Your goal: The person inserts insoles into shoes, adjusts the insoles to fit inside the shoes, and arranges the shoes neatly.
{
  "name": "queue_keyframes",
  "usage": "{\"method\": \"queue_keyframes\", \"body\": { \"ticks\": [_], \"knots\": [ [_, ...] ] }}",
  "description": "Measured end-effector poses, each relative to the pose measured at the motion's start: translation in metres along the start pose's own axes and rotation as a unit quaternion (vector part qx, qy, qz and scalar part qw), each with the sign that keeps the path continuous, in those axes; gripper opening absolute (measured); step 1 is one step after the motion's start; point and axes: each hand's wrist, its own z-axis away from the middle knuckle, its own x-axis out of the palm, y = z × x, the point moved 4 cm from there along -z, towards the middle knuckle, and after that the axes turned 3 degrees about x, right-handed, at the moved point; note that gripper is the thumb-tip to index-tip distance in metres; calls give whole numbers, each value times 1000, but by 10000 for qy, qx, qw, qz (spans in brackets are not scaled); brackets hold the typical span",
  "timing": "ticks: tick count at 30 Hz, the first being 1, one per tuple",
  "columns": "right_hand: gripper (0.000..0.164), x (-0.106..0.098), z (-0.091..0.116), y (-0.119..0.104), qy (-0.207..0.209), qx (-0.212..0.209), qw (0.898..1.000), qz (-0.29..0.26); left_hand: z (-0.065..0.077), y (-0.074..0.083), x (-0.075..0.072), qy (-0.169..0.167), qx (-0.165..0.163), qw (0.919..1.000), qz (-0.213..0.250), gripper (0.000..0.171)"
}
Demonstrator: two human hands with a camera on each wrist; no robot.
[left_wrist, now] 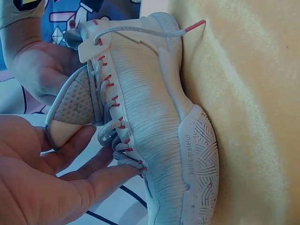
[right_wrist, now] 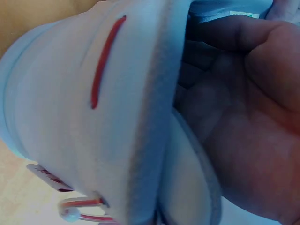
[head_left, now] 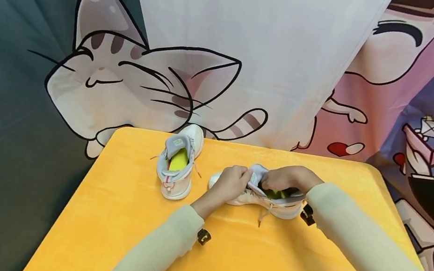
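Observation:
A white sneaker [head_left: 283,210] lies on the yellow table with its toe to the left. My left hand [head_left: 229,184] grips its tongue [left_wrist: 75,101], and a fingertip lies against the grey laces [left_wrist: 110,133]. Inside the shoe's opening is my right hand [head_left: 284,178], its fingertips hidden by the collar. Below that hand shows a yellow-green insole [head_left: 276,194]. The right wrist view has a pale rounded edge [right_wrist: 190,173] rising between the heel collar [right_wrist: 150,108] and my palm; I cannot tell whether my fingers hold it.
A matching sneaker [head_left: 177,186] stands to the left, toe pointing away, with a yellow-green insole [head_left: 179,160] inside. The yellow table [head_left: 223,259] ends at the back against a cartoon-printed cloth [head_left: 259,28]. A loose lace end [head_left: 260,220] hangs over the near side of the gripped shoe.

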Motion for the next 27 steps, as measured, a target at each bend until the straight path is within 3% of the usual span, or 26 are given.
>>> {"method": "queue_keyframes", "body": {
  "ticks": [7,11,22,27],
  "knots": [
    [21,2,-1,4,248,156,9985,-455,1,-2,-2,54,-59,10000,-16,48],
    [23,1,5,3,234,179,9994,-193,2,-2,-2,-40,-64,10000,23,48],
    [22,6,13,3,39,819,9961,327,1,-2,3,-99,-58,9999,91,48],
    [20,8,11,2,248,734,9961,424,1,-3,1,-40,-34,9999,86,48]
  ]
}}
